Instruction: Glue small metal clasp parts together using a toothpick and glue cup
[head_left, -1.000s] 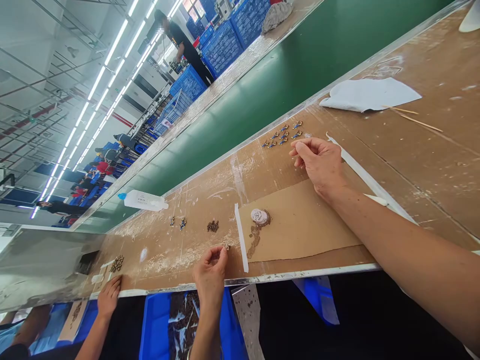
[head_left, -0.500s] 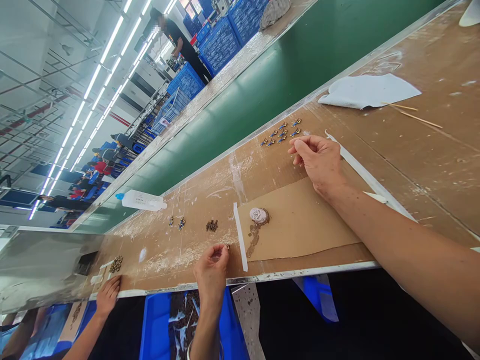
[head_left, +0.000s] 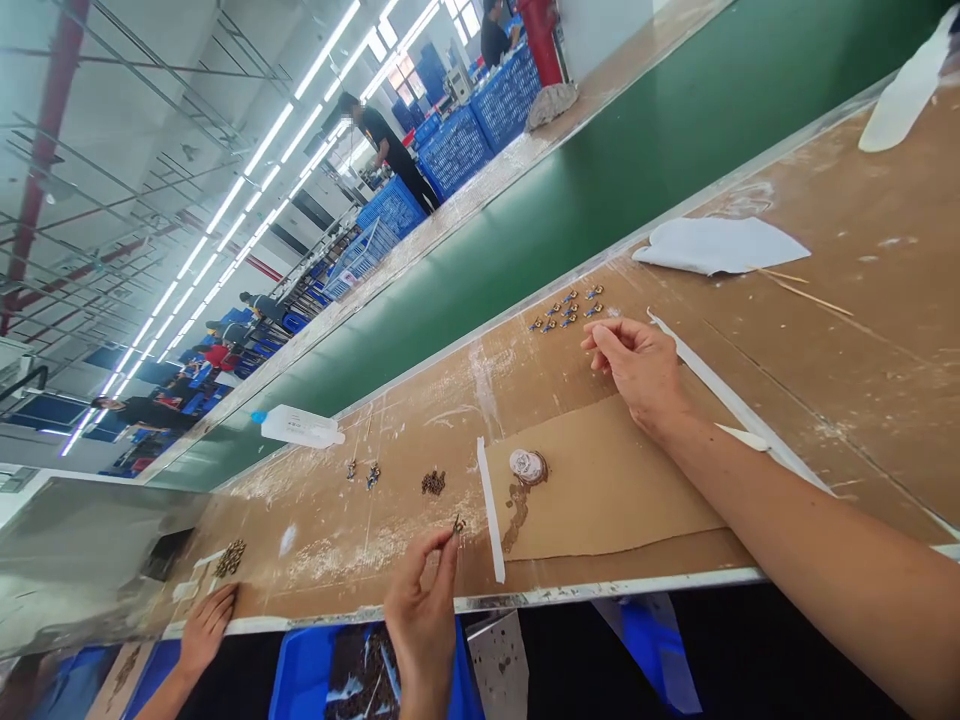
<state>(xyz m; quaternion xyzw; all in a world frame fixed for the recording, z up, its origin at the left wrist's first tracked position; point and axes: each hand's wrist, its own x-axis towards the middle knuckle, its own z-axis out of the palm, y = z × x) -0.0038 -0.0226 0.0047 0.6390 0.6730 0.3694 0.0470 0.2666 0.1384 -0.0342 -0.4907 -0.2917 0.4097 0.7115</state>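
Note:
My left hand [head_left: 424,590] is raised a little over the front edge of the bench, thumb and forefinger pinched on a small dark metal piece [head_left: 458,525]. Palm inward, my right hand [head_left: 637,368] hovers over the bench with its fingers curled together; whatever may be between the fingertips is hidden. Just beyond those fingertips lies a group of small blue-and-gold metal pieces [head_left: 568,308] in rows. Between my hands, a pinkish-white round lump [head_left: 527,466] sits on a sheet of brown cardboard [head_left: 615,490], beside a wet stain.
A pile of small dark parts [head_left: 433,482], two blue-patterned pieces [head_left: 373,475] and a plastic bottle [head_left: 301,427] lie to the left. A co-worker's hand [head_left: 206,628] rests near another pile [head_left: 230,557]. White cloth [head_left: 720,246] and thin sticks [head_left: 806,293] lie right. A green belt [head_left: 495,260] runs behind.
The camera view has shifted, so the bench appears lower. My left fingers have drawn back and now show the small metal piece at their tips. My right hand stays near the blue-and-gold pieces.

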